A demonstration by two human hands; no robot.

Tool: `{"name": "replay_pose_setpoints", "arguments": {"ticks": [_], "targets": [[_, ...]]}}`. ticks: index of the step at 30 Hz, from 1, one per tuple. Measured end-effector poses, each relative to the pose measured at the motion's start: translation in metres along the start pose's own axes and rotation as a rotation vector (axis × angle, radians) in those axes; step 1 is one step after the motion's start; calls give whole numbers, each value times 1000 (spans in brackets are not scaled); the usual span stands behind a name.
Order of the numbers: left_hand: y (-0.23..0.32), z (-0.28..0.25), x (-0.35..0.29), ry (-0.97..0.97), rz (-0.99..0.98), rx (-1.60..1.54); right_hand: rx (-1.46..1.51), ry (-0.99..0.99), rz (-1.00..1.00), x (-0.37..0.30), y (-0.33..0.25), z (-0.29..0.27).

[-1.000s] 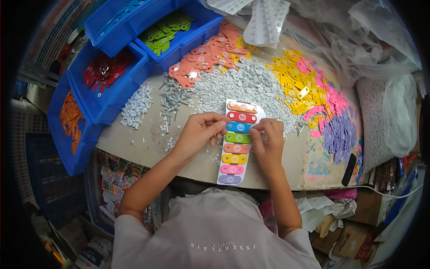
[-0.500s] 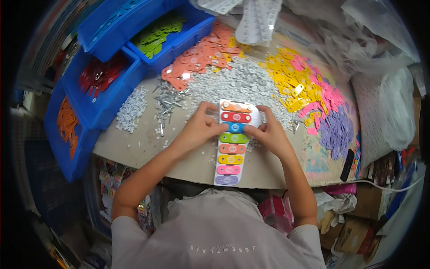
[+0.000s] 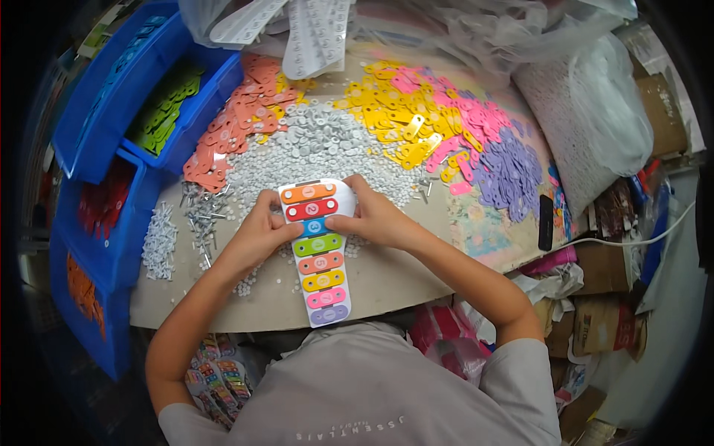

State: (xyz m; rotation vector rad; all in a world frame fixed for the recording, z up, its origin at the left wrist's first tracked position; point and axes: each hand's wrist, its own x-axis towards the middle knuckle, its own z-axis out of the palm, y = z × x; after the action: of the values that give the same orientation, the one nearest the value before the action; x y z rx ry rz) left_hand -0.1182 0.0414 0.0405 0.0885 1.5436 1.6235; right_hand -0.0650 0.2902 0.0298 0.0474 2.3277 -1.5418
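A toy xylophone (image 3: 326,281) with a white base and several coloured bars lies lengthwise before me, its narrow lavender end near my shirt. My left hand (image 3: 262,232) grips its left edge, thumb on one end of the blue bar (image 3: 314,227). From the other side my right hand (image 3: 375,217) holds it, thumb pressing the blue bar's right end. White round caps sit on the ends of the orange bar (image 3: 309,193) and the red bar (image 3: 312,208). Bars farther down show dark holes at their ends. Fingers under the base are hidden.
Small white caps (image 3: 320,134) spread behind the xylophone, between piles of coral bars (image 3: 242,111), yellow bars (image 3: 401,104), pink bars (image 3: 483,119) and purple bars (image 3: 509,178). Metal pins (image 3: 204,219) and white pegs (image 3: 158,241) lie left, beside blue bins (image 3: 182,141). A filled plastic bag (image 3: 558,111) stands right.
My view has turned, so the table's contents sit farther left in the picture. The xylophone now slants, its wide end leaning left. Both hands keep their hold at the blue bar.
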Motion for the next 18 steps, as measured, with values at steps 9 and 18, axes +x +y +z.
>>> {"name": "replay_pose_setpoints", "arguments": {"ticks": [9, 18], "targets": [[-8, 4, -6, 37, 88, 15, -110, 50, -5, -2, 2, 5], [-51, 15, -67, 601, 452, 334, -408, 623, -94, -39, -20, -46]]}}
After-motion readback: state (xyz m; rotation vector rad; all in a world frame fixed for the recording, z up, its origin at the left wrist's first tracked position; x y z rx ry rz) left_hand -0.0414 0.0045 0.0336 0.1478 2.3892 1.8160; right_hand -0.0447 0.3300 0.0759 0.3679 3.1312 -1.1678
